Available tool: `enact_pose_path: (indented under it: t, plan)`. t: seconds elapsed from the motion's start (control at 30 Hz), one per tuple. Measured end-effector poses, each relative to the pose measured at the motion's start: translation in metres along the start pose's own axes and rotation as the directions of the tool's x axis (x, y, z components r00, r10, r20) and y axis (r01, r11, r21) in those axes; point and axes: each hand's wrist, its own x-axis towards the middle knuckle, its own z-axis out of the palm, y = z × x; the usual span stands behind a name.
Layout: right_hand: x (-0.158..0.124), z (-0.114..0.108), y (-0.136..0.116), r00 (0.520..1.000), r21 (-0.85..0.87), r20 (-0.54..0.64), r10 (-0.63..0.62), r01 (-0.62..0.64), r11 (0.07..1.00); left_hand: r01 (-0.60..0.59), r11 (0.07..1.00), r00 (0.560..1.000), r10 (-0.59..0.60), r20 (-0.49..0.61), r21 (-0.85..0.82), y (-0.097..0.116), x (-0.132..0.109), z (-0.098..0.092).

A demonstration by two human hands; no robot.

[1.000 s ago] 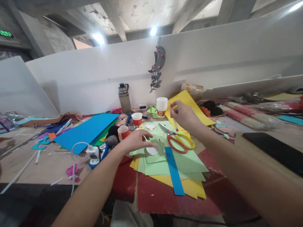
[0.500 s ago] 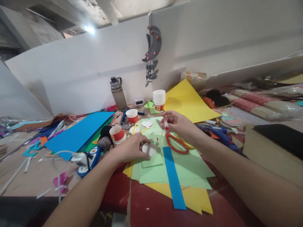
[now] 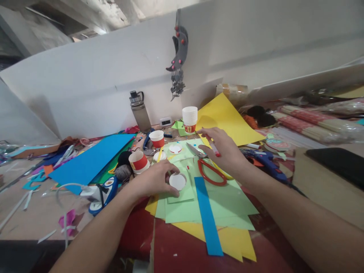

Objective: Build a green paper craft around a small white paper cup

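My left hand [image 3: 152,181] pinches a small white round paper piece [image 3: 178,181] against a light green sheet [image 3: 184,191]. My right hand [image 3: 224,151] hovers over red-and-yellow scissors [image 3: 212,172] and holds a red-and-white pen [image 3: 214,148] between its fingers. A blue paper strip [image 3: 208,214] lies on stacked green and yellow sheets [image 3: 227,227] just in front of both hands.
Red-and-white paper cups [image 3: 138,160] [image 3: 157,138] and a white cup stack [image 3: 190,119] stand beyond the hands. A grey bottle [image 3: 140,110] stands by the white partition. A large blue sheet [image 3: 91,161] lies left, a yellow sheet [image 3: 224,117] right. A glue gun [image 3: 265,159] and dark phone [image 3: 338,163] lie right.
My right hand came down from raised height to just above the scissors, still holding the pen. My left hand shifted its grip on the white round piece. The camera tilted downward.
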Motion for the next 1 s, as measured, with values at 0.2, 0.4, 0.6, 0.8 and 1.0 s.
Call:
enact_pose_path:
  t: [0.2, 0.4, 0.6, 0.8, 1.0]
  plan:
    - [0.003, -0.002, -0.003, 0.99, -0.146, -0.129, -0.064, 0.045, 0.988, -0.024, 0.997, 0.993, 0.016, -0.116, -0.07, 0.002, 0.001, -0.001]
    - [0.002, 0.005, -0.006, 0.983, 0.043, -0.182, -0.002, 0.01, 0.999, -0.153, 0.901, 0.912, -0.03, -0.41, -0.405, 0.023, 0.012, 0.0]
    - [0.0, 0.009, -0.01, 0.971, 0.115, -0.239, -0.011, 0.04, 0.993, -0.166, 0.688, 0.983, 0.063, -0.17, -0.707, 0.055, 0.031, 0.005]
    - [0.002, 0.004, -0.011, 0.945, 0.272, -0.323, 0.051, 0.041, 0.962, -0.156, 0.66, 0.979, 0.005, -0.204, -0.735, 0.063, 0.06, 0.017]
    - [0.005, -0.007, -0.017, 0.871, 0.477, -0.436, 0.225, 0.012, 0.879, -0.208, 0.737, 0.84, -0.203, -0.503, -0.643, 0.048, 0.099, 0.012]
